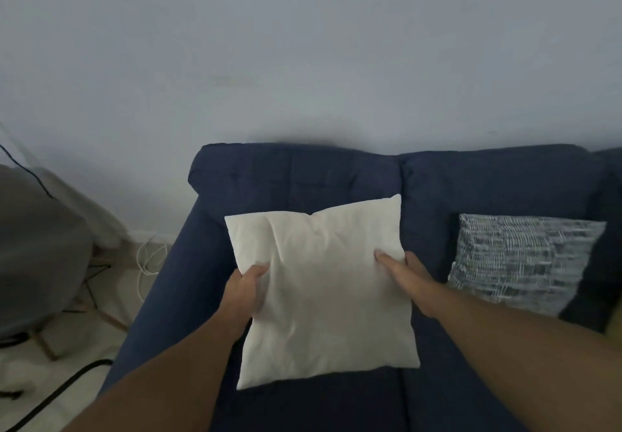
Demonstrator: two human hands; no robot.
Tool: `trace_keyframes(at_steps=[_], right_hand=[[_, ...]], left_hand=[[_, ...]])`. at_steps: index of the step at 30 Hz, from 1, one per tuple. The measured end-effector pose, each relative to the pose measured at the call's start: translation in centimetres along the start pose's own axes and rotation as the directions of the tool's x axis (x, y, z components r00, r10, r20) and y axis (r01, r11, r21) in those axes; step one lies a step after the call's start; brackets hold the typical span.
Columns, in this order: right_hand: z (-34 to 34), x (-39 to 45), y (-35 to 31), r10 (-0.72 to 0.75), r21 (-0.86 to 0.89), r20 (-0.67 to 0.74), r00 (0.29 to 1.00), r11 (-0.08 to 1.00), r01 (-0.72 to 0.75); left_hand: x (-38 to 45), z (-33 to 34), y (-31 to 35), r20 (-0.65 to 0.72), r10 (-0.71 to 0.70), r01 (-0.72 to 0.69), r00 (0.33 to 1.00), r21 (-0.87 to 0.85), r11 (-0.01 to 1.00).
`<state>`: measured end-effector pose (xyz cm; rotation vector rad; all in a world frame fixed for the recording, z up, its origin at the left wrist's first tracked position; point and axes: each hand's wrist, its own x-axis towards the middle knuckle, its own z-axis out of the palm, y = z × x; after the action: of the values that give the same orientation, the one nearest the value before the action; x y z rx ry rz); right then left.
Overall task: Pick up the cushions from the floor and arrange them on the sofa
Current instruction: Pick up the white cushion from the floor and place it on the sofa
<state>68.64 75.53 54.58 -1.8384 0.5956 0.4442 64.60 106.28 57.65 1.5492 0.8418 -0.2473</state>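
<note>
A plain white cushion [323,290] is held over the left seat of the dark blue sofa [296,175], its top edge near the backrest. My left hand [247,292] grips its left edge, thumb on top and fingers hidden underneath. On the cushion's right edge my right hand [405,275] holds on, thumb pressed into the fabric. A grey and white patterned cushion [525,260] leans against the backrest on the right seat.
A grey chair [37,249] with wooden legs stands on the pale floor to the left of the sofa. A white cable [148,260] and a black cable [70,381] lie on the floor near the sofa's left arm. A bare wall rises behind.
</note>
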Motion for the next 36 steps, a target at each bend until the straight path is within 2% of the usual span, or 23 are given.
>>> trace_keyframes(at_steps=[6,10,14,18,24,27,36], right_hand=[[1.9,0.0,0.6,0.060,0.080,-0.020,0.998,0.995,-0.059],[3.4,1.0,1.4,0.112,0.138,-0.045,0.993,0.985,-0.105],[4.9,2.3,1.6,0.103,0.190,-0.079,0.992,0.978,-0.086],[6.2,4.9,2.4,0.089,0.211,-0.089,0.992,0.975,-0.068],[7.3,10.3,4.6,-0.008,0.094,-0.083,0.997,0.995,0.015],[7.6,12.7,5.4,-0.043,0.082,-0.118,0.992,0.995,0.053],[8.3,18.2,6.3,-0.013,0.067,-0.252,0.968,0.997,0.031]], left_hand=[[5.0,-0.3,0.6,0.094,-0.007,-0.001,0.996,0.082,0.997],[8.3,-0.4,0.4,0.138,-0.028,0.020,0.990,0.057,0.998],[11.3,0.3,0.1,0.180,-0.034,0.024,0.983,0.058,0.998],[14.2,0.8,-0.5,0.138,0.031,-0.053,0.990,0.160,0.986],[20.0,2.1,-1.1,0.046,0.060,-0.069,0.997,0.221,0.973],[22.2,3.1,-1.0,0.035,0.058,-0.064,0.998,0.233,0.970],[27.0,5.8,-0.6,0.039,0.010,-0.020,0.999,0.274,0.961]])
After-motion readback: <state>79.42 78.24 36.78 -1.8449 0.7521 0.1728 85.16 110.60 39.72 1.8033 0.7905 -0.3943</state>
